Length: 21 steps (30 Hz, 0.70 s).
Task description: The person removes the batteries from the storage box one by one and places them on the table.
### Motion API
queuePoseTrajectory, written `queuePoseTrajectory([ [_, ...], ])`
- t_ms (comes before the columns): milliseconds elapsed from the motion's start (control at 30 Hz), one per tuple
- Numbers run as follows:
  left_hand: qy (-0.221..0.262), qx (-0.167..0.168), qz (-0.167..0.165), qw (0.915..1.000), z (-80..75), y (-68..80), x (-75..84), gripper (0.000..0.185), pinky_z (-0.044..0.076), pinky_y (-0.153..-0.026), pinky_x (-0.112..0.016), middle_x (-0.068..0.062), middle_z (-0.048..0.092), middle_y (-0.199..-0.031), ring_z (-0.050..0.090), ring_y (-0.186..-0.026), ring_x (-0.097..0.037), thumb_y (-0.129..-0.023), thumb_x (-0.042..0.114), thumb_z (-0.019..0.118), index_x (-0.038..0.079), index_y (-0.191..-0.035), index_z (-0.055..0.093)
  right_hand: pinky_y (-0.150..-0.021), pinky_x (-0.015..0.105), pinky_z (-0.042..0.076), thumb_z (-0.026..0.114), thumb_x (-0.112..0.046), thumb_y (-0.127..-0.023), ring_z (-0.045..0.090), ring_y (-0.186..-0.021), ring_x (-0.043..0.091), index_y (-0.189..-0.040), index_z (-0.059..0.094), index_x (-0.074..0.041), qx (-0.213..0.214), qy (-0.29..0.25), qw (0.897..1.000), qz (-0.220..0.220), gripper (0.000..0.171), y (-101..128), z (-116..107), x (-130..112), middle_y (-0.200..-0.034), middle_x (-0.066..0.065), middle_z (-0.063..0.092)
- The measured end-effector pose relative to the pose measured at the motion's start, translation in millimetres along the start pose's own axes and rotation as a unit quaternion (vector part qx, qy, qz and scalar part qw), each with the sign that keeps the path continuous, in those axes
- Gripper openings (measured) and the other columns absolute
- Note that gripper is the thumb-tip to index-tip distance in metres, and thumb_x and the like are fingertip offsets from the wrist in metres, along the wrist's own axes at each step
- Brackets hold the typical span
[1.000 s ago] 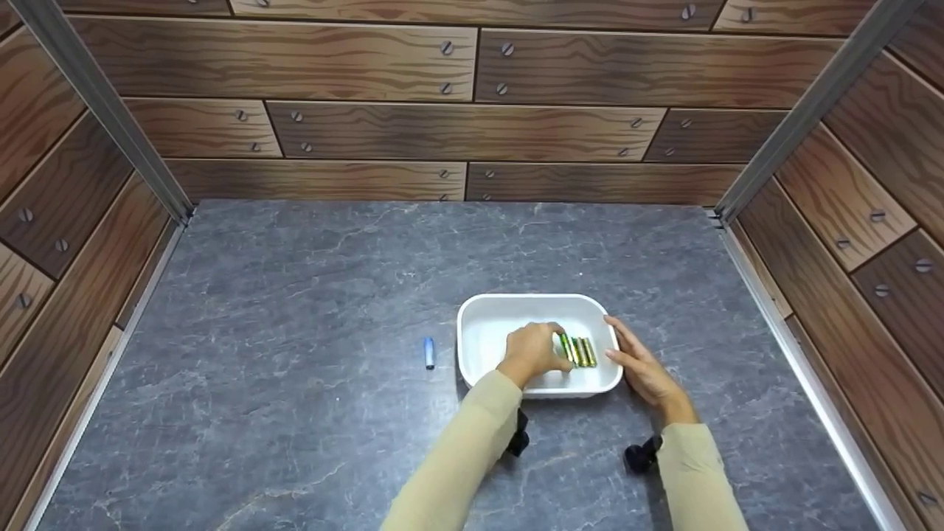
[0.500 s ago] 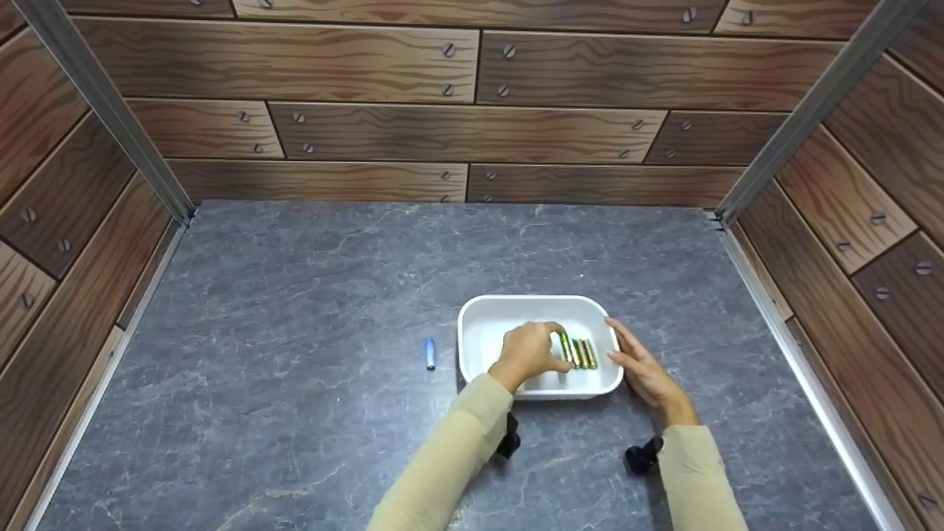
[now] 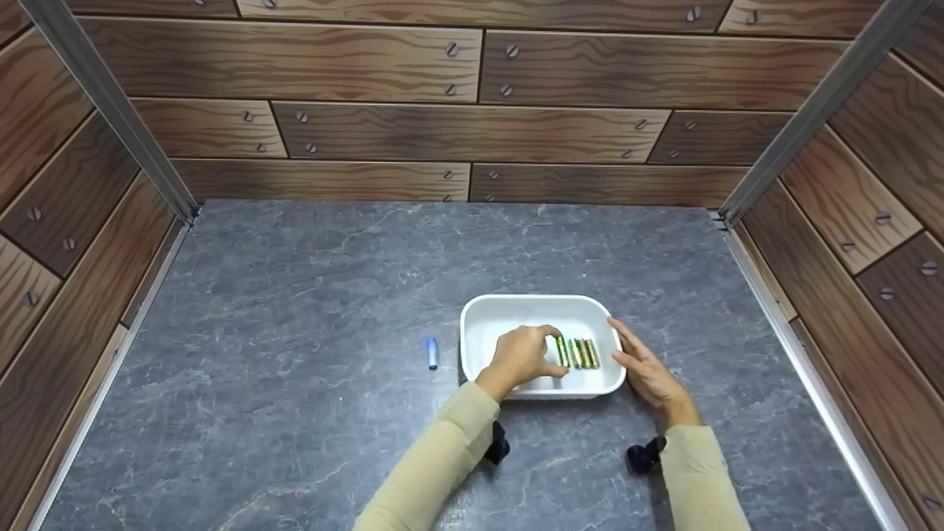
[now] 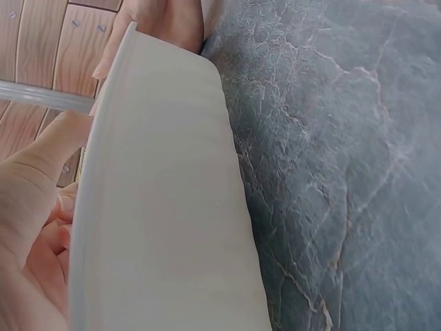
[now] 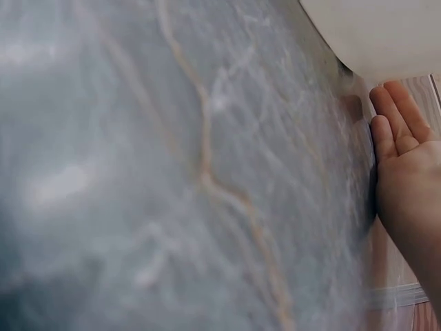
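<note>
In the head view, a white rectangular tray (image 3: 509, 299) sits right of the middle of the table. Green-and-gold batteries (image 3: 584, 354) lie side by side on its floor, toward the right. My left hand (image 3: 520, 352) reaches into the tray and pinches the leftmost battery (image 3: 563, 352) end to end between thumb and forefinger. My right hand (image 3: 649, 372) rests against the tray's right side, its fingers fairly straight and the thumb at the rim. In the left wrist view, the tray's wall (image 4: 165, 179) hides the batteries almost entirely.
A small blue cylinder (image 3: 432, 354) with a dark end lies on the grey marbled table (image 3: 295, 310), left of the tray. Wood-patterned walls (image 3: 383, 133) and metal corner posts (image 3: 110, 110) enclose the table at the back and sides.
My left hand and forearm have shifted left, and the leftmost battery has slid slightly left, away from the others. My right hand has stayed at the tray's side.
</note>
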<state>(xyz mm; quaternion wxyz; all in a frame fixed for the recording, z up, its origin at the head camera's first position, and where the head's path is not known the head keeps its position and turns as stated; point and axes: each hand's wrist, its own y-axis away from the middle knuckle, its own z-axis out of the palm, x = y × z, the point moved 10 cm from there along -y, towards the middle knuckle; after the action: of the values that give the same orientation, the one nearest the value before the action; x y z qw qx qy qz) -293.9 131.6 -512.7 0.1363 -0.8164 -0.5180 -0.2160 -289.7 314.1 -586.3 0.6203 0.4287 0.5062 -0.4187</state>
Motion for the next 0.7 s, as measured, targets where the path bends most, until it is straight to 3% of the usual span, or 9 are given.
queuePoseTrajectory([
  [167,0.003,0.009,0.014,0.9999,-5.2,6.5,-1.4,0.057,0.031,-0.050,-0.019,0.010,0.053,-0.066,0.039,-0.058,-0.004,-0.071,0.047,0.080,0.022,-0.120,0.066,-0.100,0.012,0.039,0.049,-0.003,-0.097,0.045,-0.123,-0.011,-0.151,0.018,-0.003,0.012,0.005,1.000,0.005,0.063,-1.3,-1.2,0.0,-0.134,-0.030,0.048],
  [500,0.014,0.016,0.018,0.9996,-17.4,17.5,-10.9,0.056,0.030,-0.051,-0.019,0.010,0.055,-0.068,0.040,-0.059,-0.004,-0.071,0.047,0.080,0.023,-0.120,0.066,-0.099,0.010,0.038,0.050,-0.002,-0.095,0.044,-0.124,-0.013,-0.150,0.017,0.000,0.014,0.011,1.000,-0.002,0.064,0.9,-1.8,-2.9,-0.135,-0.028,0.045],
  [700,0.020,0.022,0.024,0.9993,-23.4,24.2,-16.8,0.055,0.027,-0.050,-0.018,0.011,0.047,-0.064,0.037,-0.056,-0.003,-0.072,0.046,0.080,0.022,-0.120,0.066,-0.099,0.008,0.037,0.050,-0.002,-0.095,0.043,-0.123,-0.015,-0.149,0.026,-0.006,0.003,0.026,1.000,-0.015,0.059,0.3,0.7,-5.1,-0.133,-0.029,0.046],
])
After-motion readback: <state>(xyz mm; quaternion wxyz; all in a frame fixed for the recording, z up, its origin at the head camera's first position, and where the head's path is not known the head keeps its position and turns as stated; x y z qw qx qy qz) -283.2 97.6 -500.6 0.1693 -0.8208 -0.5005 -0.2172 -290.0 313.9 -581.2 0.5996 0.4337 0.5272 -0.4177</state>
